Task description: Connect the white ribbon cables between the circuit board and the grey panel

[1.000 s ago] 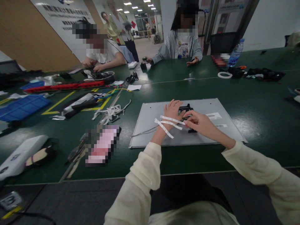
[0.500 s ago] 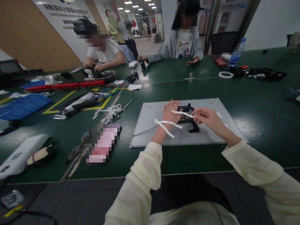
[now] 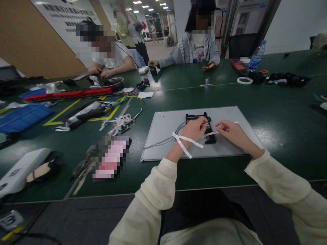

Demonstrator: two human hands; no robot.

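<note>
A black plastic frame [image 3: 211, 137] lies on a white board [image 3: 159, 127] before me, a thin grey cable [image 3: 163, 140] running left from it. My left hand [image 3: 194, 129] is over the frame with its fingers curled in; whatever is between them is hidden. My right hand [image 3: 230, 132], just right of the frame, pinches the end of a narrow white tape strip [image 3: 211, 134] that stretches toward my left hand. More white tape strips [image 3: 184, 146] cling to my left wrist, crossing each other, with loose ends hanging out.
Left of the board lie a phone [image 3: 112, 158], a tangle of white strips [image 3: 121, 123] and a blue basket [image 3: 25, 117]. A tape roll [image 3: 244, 80] and a water bottle [image 3: 257, 56] stand at the back right. Two people sit across the table.
My left hand has turned and curled its fingers, uncovering more of the frame and cable. The strip in my right hand has come down lower, and that hand has shifted slightly right.
</note>
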